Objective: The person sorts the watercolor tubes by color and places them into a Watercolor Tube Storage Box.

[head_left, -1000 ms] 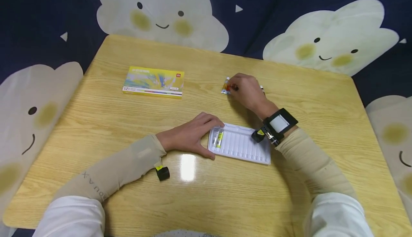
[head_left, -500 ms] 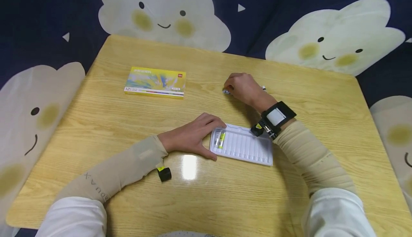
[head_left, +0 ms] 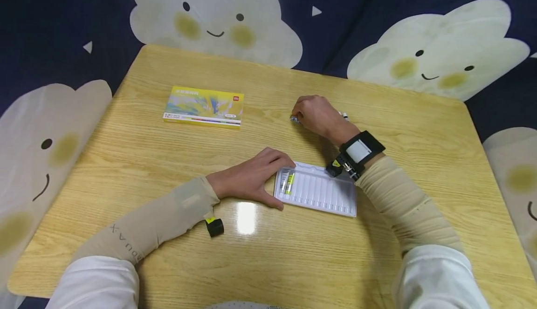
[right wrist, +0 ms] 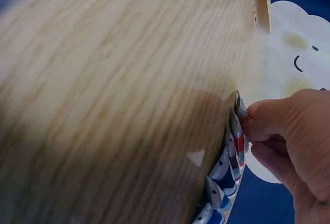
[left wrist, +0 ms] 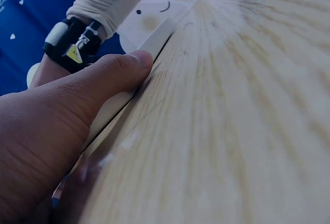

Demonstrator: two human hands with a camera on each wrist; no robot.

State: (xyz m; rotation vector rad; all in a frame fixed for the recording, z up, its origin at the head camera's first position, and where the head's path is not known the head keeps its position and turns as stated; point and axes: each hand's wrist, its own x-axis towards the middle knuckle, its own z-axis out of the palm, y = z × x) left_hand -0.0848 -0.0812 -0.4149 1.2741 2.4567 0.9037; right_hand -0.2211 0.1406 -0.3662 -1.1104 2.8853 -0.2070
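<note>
My left hand (head_left: 251, 178) grips the left end of a white plastic tray (head_left: 323, 188), thumb along the near edge and fingers at the far edge. In the left wrist view the thumb presses the side of the tray (left wrist: 157, 37). Two paint tubes, one with a yellow-green band (head_left: 289, 184), lie in the tray's leftmost slots; the other slots are bare. Beyond the tray, my right hand (head_left: 316, 114) pinches the end paint tube (right wrist: 241, 105) of a row lying on the table. Several other tubes (right wrist: 220, 167) show beside it in the right wrist view, but the head view mostly hides them.
A yellow paint box (head_left: 203, 107) lies at the back left of the wooden table (head_left: 176, 150). White tube ends (head_left: 345, 116) stick out right of my right wrist. A dark cloud-print cloth (head_left: 323, 43) hangs behind the table.
My right hand has shifted slightly left and closed its fingers over the end tubes, whose orange and red bands showed before. My left hand stays at the tray. The head view has shifted slightly.
</note>
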